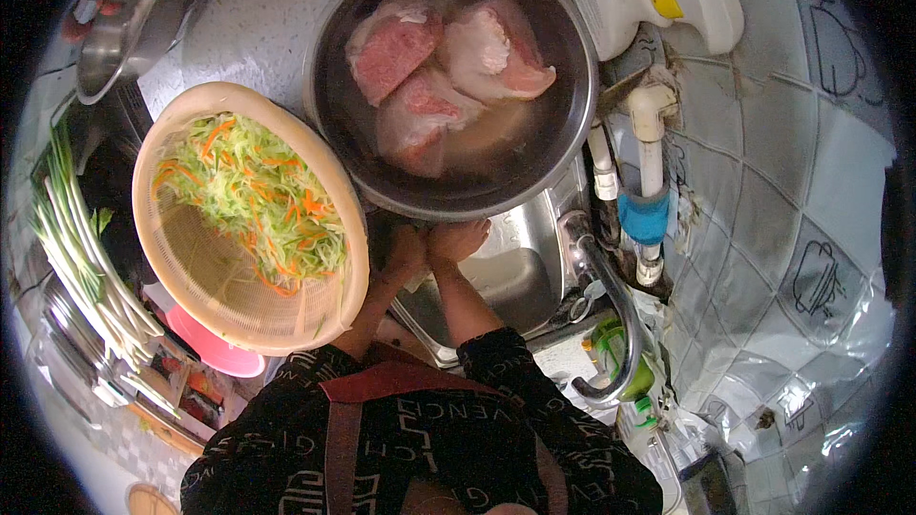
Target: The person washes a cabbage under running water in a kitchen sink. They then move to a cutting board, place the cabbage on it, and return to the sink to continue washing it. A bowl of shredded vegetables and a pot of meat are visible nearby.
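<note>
Both hands are close together at the sink (520, 272), just under the near rim of a large metal basin (448, 202). My left hand (407, 250) is beside the wrist of my right hand (460, 239); the basin's edge and shadow hide most of their fingers. Whether either holds anything does not show. Three big chunks of raw meat (396, 57) lie in cloudy water in the basin. Left of my hands, a peach-coloured plastic basket (205, 257) stands tilted, with shredded green and orange vegetables (258, 191) in it.
A curved faucet (620, 324) rises at the sink's right side, near white pipes (649, 129) along a tiled wall. A white spray bottle (611, 10) is at the far right. Green onions (86, 248) and a pink bowl (215, 343) are on the left, a steel pot (110, 52) behind.
</note>
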A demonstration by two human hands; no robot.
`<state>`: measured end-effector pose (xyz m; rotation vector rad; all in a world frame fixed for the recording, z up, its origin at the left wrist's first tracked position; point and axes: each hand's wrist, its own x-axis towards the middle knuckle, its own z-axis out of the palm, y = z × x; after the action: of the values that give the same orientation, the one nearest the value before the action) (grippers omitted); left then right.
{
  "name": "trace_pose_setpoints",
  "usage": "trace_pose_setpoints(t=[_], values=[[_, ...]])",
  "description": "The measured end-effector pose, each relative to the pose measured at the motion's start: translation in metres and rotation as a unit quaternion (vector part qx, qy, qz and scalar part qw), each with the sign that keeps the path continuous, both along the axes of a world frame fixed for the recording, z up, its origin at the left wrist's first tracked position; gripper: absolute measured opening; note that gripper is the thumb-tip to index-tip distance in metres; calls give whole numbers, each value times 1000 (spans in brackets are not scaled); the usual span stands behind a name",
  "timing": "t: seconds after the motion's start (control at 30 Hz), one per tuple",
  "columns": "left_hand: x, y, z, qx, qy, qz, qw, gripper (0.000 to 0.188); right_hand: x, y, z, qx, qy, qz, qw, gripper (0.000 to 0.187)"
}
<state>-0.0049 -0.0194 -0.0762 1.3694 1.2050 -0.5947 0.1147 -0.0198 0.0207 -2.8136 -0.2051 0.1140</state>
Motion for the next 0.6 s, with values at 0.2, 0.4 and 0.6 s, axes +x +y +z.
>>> trace_pose_setpoints(t=[0.2, 0.4, 0.6], values=[[11, 3, 20, 46, -58, 33, 997, 32, 7, -7, -7, -12, 17, 49, 999, 62], [23, 9, 40, 152, -133, -63, 977, 33, 10, -8, -22, 92, 40, -48, 994, 66], [3, -3, 2, 90, -106, -36, 990, 35, 22, -23, -41, 33, 21, 57, 998, 65]])
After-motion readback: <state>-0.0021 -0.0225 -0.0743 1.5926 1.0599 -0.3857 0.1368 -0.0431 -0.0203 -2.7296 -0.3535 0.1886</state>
